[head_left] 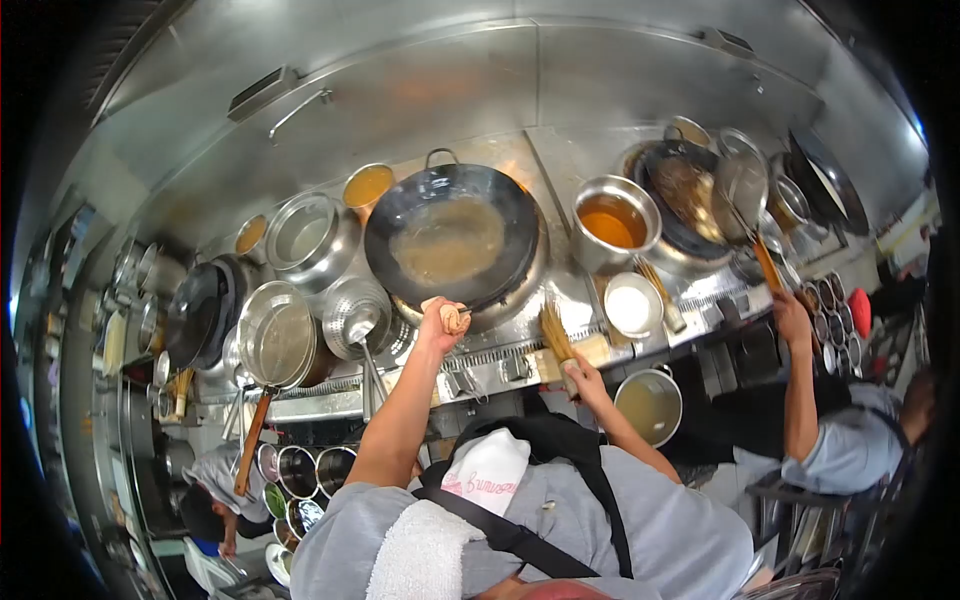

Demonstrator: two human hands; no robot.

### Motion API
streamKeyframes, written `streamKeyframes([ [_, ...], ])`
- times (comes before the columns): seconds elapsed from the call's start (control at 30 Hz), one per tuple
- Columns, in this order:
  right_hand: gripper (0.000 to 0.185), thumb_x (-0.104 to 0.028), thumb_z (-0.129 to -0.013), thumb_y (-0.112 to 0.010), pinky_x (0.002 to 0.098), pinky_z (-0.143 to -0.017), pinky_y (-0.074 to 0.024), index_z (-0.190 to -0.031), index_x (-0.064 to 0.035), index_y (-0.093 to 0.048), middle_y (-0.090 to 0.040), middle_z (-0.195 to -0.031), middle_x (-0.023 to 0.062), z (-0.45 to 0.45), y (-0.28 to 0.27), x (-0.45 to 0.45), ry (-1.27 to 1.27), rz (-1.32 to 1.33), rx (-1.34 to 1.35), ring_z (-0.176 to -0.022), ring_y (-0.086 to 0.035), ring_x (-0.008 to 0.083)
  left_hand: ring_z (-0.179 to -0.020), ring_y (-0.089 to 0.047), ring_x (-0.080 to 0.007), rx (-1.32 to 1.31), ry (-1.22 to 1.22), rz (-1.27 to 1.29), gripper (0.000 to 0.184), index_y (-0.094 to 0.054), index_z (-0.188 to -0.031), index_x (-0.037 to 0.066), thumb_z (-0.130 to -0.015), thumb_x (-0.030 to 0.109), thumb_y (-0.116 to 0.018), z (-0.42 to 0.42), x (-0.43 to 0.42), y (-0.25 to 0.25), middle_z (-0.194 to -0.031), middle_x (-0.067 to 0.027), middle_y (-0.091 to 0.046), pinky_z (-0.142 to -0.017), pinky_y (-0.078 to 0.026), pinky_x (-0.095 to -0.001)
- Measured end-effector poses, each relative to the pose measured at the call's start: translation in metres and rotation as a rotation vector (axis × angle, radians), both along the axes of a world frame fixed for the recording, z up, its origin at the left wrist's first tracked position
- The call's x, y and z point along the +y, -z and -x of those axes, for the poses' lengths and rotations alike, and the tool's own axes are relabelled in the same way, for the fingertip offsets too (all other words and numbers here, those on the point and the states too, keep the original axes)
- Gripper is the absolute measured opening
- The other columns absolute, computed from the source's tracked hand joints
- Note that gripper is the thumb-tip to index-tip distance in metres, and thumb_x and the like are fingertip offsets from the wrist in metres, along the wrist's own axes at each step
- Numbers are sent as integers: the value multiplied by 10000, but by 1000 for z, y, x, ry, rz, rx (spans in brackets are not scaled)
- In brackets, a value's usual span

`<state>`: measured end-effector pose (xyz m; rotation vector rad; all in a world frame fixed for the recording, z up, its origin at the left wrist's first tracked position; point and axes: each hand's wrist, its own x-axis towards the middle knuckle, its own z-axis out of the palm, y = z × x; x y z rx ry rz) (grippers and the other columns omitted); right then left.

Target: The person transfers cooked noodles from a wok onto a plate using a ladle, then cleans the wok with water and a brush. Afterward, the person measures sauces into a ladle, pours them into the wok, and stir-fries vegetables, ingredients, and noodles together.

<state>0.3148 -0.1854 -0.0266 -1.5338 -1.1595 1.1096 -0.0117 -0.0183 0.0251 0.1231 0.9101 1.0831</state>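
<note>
Brownish liquid lies in the bottom of a large black wok (450, 180) on the stove. At the wok's near edge, my left hand (443, 325) is closed around a bunched tan cloth (454, 318) and the handle under it. To the right, my right hand (583, 380) grips a bamboo brush (555, 335), its bristles pointing up and away beside the wok. A white container (632, 305) stands right of the brush, and a steel pot of orange liquid (614, 222) is behind it.
On the left are a perforated ladle (357, 318), a long-handled strainer (276, 334) and steel pots. At the right, a co-worker's hand (793, 322) holds a wooden-handled strainer over another wok (675, 190). Another person (215, 490) is at lower left. A pot (648, 405) sits below the stove edge.
</note>
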Motion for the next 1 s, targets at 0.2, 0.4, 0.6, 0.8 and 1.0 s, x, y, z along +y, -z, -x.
streamKeyframes([
  [0.2,598,-343,-889,-626,300,-404,-419,-1426,-145,-452,-650,-731,98,37,-33,-5,176,-105,-97,-435,-555,157,-693,-626,-267,41,39,-53,145,-558,-863,91,-879,234,-539,8,-39,-19,-805,-105,-621,-599,-559,-401],
  [0.4,594,-313,-892,-620,302,-381,-412,-1443,-193,-432,-620,-705,87,27,-64,-11,103,352,75,-441,-547,163,-669,-625,-263,150,48,-94,193,-565,-864,70,-902,258,-540,46,-59,-34,-801,-119,-625,-558,-551,-422],
  [0.6,573,-297,-907,-577,264,-381,-425,-1443,-164,-425,-652,-787,101,11,-37,-19,69,395,2,-445,-556,135,-607,-637,-247,436,-17,-107,185,-590,-876,9,-867,194,-593,53,-66,-64,-752,-136,-625,-532,-570,-404],
  [0.8,569,-268,-939,-560,248,-360,-408,-1468,-162,-378,-649,-807,91,16,-97,-24,-5,96,333,-449,-559,129,-596,-636,-246,501,-32,-194,180,-589,-884,-9,-860,169,-598,38,-65,-94,-742,-130,-622,-513,-565,-391],
  [1.0,578,-273,-941,-587,244,-353,-405,-1471,-191,-372,-648,-813,78,44,-132,6,-308,47,405,-437,-558,131,-621,-635,-230,584,-56,-209,179,-585,-899,-40,-858,134,-596,22,-66,-104,-784,-130,-614,-508,-558,-370],
])
